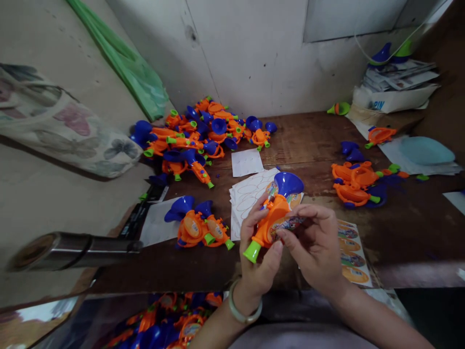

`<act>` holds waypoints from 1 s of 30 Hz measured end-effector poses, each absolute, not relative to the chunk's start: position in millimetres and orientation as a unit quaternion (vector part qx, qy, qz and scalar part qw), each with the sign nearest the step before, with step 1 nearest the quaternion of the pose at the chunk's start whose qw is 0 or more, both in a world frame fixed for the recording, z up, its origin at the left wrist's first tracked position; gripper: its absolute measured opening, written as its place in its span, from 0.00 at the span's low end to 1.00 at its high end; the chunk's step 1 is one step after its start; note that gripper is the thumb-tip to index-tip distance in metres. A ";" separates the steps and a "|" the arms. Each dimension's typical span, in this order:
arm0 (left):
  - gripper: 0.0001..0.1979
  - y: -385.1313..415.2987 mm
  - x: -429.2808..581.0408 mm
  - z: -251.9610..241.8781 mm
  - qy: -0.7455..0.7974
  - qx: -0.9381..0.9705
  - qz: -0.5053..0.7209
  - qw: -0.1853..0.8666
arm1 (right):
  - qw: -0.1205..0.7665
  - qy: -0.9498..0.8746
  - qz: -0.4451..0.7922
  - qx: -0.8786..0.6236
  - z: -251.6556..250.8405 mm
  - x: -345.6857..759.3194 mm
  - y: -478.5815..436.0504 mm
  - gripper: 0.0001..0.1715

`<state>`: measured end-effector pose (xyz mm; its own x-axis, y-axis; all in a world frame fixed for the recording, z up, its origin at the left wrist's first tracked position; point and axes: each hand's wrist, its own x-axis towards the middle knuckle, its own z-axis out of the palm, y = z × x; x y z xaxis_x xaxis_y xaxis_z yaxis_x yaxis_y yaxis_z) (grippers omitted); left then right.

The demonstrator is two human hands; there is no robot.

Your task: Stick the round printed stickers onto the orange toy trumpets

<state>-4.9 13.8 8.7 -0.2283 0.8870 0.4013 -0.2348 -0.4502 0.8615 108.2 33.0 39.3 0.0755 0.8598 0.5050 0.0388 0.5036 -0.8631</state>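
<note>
My left hand [257, 254] clamps an orange-and-blue toy trumpet [274, 215] just left of the label sheet [354, 254] while my right hand [316, 247] pinches a printed sticker [288, 224] against it, which seems to want pressing flat.

Lower toy horns [147, 321], cut off below

Soft, even, rather dim light, with no source in view; the pale wall [250, 63] reads brightest. Shadows are faint, deepest beneath the left hand [256, 252] and right hand [314, 245] and along the near edge of the counter [319, 131]. A mild sheen lies on the counter's right side. Wide-angle distortion bends lines toward the frame edges. The metal tube [72, 251] near the left edge is blurred; the toy horn [278, 213] and sticker [288, 227] look slightly soft.
</note>
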 end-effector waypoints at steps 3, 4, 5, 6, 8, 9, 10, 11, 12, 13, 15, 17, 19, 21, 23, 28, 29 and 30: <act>0.20 14.3 -4.1 6.1 0.336 0.465 0.710 0.407 | 0.631 -0.596 0.334 -0.367 38.7 108.5 33.1 0.21; 0.20 14.6 -3.7 5.3 0.332 0.462 0.713 0.411 | 0.631 -0.597 0.336 -0.365 38.4 108.8 33.1 0.21; 0.19 14.9 -3.3 4.6 0.331 0.458 0.715 0.413 | 0.630 -0.598 0.336 -0.364 38.1 109.0 33.1 0.21; 0.19 15.1 -2.9 4.0 0.331 0.455 0.716 0.413 | 0.628 -0.599 0.336 -0.366 37.8 109.2 33.1 0.22; 0.18 15.6 -2.4 3.4 0.336 0.450 0.716 0.415 | 0.626 -0.600 0.335 -0.369 37.3 109.2 33.0 0.22; 0.18 15.8 -2.3 3.4 0.337 0.448 0.717 0.415 | 0.627 -0.600 0.335 -0.368 37.0 109.1 32.9 0.23; 0.18 15.9 -2.4 3.7 0.337 0.448 0.717 0.414 | 0.628 -0.600 0.336 -0.365 36.8 108.8 32.8 0.24; 0.18 16.0 -2.6 4.1 0.335 0.449 0.717 0.414 | 0.629 -0.599 0.338 -0.361 36.5 108.5 32.7 0.25; 0.18 15.9 -2.8 4.7 0.334 0.451 0.717 0.414 | 0.630 -0.599 0.340 -0.359 36.4 108.2 32.5 0.25; 0.18 15.9 -3.0 5.2 0.334 0.453 0.716 0.413 | 0.629 -0.599 0.342 -0.359 36.2 108.0 32.3 0.26; 0.18 15.6 -3.2 5.9 0.334 0.457 0.715 0.411 | 0.626 -0.600 0.343 -0.362 36.1 107.7 32.1 0.26; 0.18 15.4 -3.1 5.3 0.332 0.458 0.717 0.408 | 0.626 -0.600 0.339 -0.366 36.0 107.5 32.0 0.25; 0.18 15.2 -2.8 3.5 0.332 0.452 0.720 0.408 | 0.626 -0.599 0.337 -0.368 36.0 107.0 32.0 0.23; 0.18 15.0 -2.7 1.2 0.339 0.443 0.722 0.410 | 0.625 -0.600 0.336 -0.369 35.9 106.1 32.1 0.22; 0.18 14.7 -2.6 -0.2 0.347 0.438 0.723 0.408 | 0.625 -0.604 0.332 -0.366 35.7 105.3 32.4 0.21; 0.19 13.4 -1.0 1.9 0.348 0.454 0.731 0.373 | 0.632 -0.626 0.265 -0.372 36.9 108.6 37.6 0.16; 0.19 13.1 -0.5 2.5 0.349 0.456 0.732 0.367 | 0.629 -0.637 0.237 -0.379 37.6 110.6 39.9 0.15; 0.19 12.8 -0.2 2.8 0.350 0.458 0.732 0.363 | 0.622 -0.649 0.208 -0.386 38.4 112.8 42.4 0.13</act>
<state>-0.2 12.8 2.8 -0.3174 0.8513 0.4177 -0.2109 -0.4928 0.8442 112.8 42.4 38.4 0.0720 0.7604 0.6455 0.2422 0.6145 -0.7508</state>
